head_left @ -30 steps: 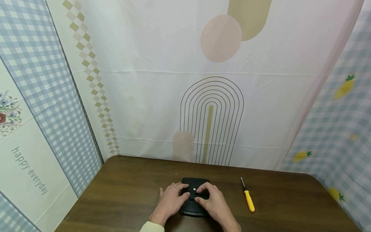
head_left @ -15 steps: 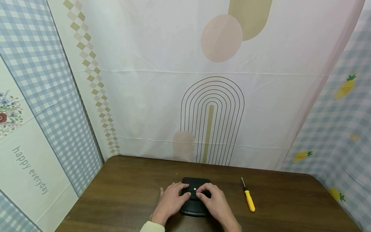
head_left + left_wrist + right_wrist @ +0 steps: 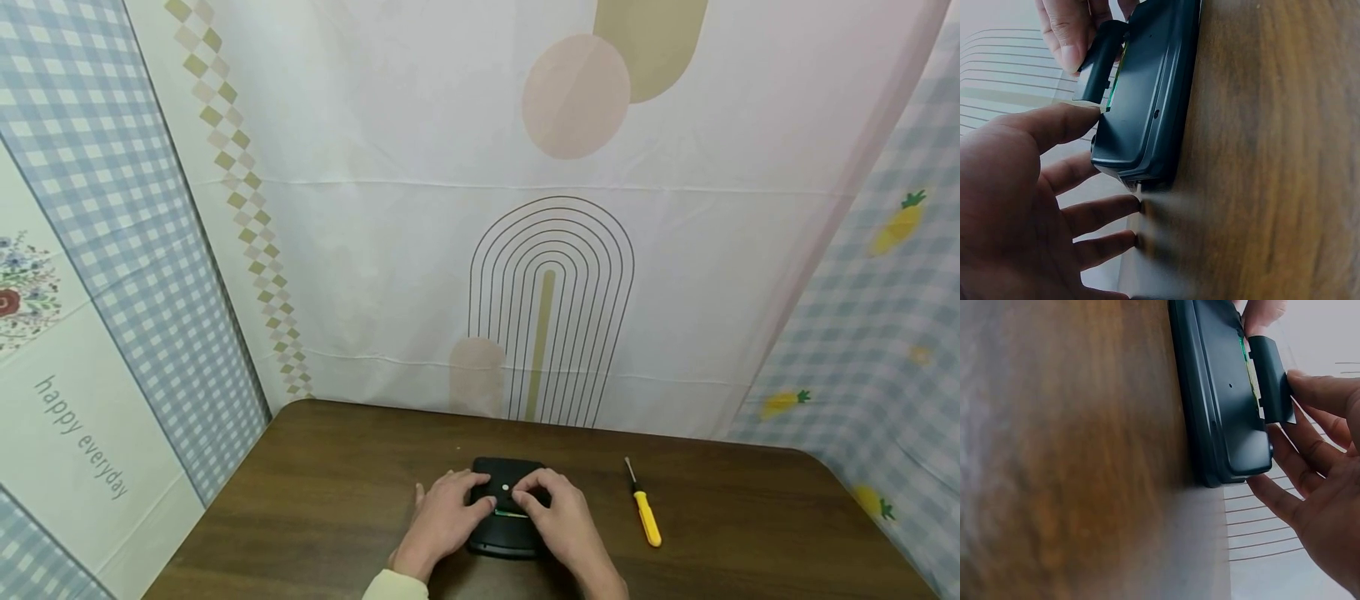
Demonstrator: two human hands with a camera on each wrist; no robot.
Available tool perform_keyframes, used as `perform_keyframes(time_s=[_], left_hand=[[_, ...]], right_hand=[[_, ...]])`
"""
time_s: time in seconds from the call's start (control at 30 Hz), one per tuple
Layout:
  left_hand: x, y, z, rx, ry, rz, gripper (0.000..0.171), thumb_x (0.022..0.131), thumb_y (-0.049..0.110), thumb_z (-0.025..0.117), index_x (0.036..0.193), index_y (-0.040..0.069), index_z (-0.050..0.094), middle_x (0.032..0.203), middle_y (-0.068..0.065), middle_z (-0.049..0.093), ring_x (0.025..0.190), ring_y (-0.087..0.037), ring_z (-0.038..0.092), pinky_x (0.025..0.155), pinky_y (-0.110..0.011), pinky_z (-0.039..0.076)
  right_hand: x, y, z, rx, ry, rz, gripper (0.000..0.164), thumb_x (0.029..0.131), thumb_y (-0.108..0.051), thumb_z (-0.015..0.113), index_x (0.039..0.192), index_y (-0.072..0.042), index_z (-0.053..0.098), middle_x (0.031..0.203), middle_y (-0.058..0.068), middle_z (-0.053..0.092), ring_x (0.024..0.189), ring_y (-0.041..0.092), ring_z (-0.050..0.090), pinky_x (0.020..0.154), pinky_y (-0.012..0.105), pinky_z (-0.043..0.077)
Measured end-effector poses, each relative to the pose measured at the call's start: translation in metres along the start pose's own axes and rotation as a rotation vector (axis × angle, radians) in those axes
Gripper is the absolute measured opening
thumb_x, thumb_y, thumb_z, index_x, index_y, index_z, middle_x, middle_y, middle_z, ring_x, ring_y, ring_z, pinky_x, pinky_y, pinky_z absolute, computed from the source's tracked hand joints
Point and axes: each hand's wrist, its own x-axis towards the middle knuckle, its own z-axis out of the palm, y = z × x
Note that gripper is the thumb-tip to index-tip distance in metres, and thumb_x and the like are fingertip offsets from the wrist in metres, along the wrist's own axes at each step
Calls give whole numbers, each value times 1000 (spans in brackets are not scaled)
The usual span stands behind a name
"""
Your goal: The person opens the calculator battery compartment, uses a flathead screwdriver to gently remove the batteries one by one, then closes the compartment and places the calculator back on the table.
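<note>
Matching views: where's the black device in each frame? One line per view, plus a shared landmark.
Head: black device at bottom, just right of centre, between left hand and right hand.
Left wrist: black device at top centre, cut by the top edge.
Right wrist: black device at top, right of centre, cut by the top edge.
Landmark: thin green strip on it, in all three.

A brown wooden table (image 3: 360, 483) bears a black device (image 3: 501, 535) and a yellow-handled screwdriver (image 3: 644, 509).
</note>
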Motion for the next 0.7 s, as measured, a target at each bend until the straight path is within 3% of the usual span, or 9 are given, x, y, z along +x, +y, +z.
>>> perform_keyframes(time_s=[0.27, 0.7], left_hand=[[0, 0, 0, -2, -24, -18, 45, 97, 40, 74, 134, 15, 74, 145, -20, 62, 143, -51, 45, 107, -90, 8], [0, 3, -2, 15, -38, -17, 49, 96, 44, 75, 136, 16, 74, 146, -22, 61, 143, -52, 45, 107, -90, 8]], right_hand=[[0, 0, -6, 11, 22, 54, 7, 97, -11, 78, 95, -16, 73, 96, -6, 68, 105, 23, 65, 98, 58, 54], [0, 3, -21, 4, 68, 104, 7, 99, -7, 76, 98, -14, 73, 96, -4, 69, 95, 17, 65, 89, 46, 57]])
